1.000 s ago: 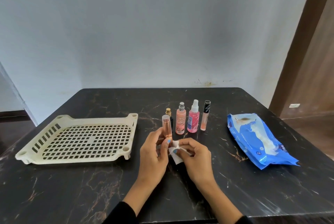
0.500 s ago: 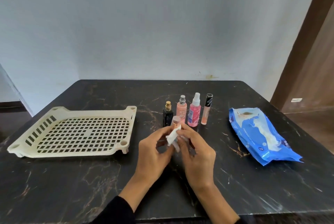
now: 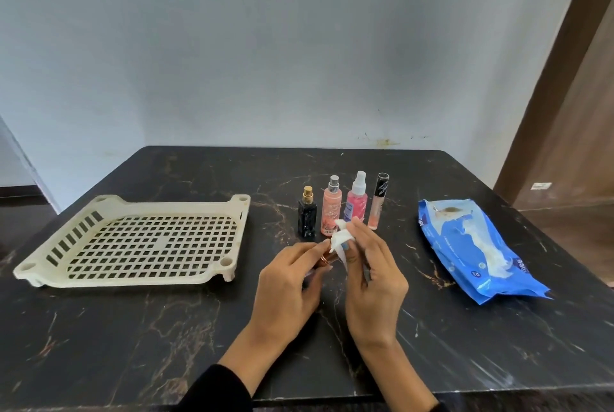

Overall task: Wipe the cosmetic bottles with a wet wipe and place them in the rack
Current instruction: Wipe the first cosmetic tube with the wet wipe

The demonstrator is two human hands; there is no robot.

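Carefully now: our left hand (image 3: 285,282) grips the copper bottle (image 3: 325,259), our right hand (image 3: 368,275) pinches the wet wipe (image 3: 339,238); a slippery bottle could topple the standing bottles (image 3: 344,207).

The slim copper-pink cosmetic bottle (image 3: 326,259) has tipped over from upright and now lies almost hidden in the left hand (image 3: 288,282). The right hand (image 3: 372,273) has swept the crumpled white wet wipe (image 3: 339,238) up over its top end.
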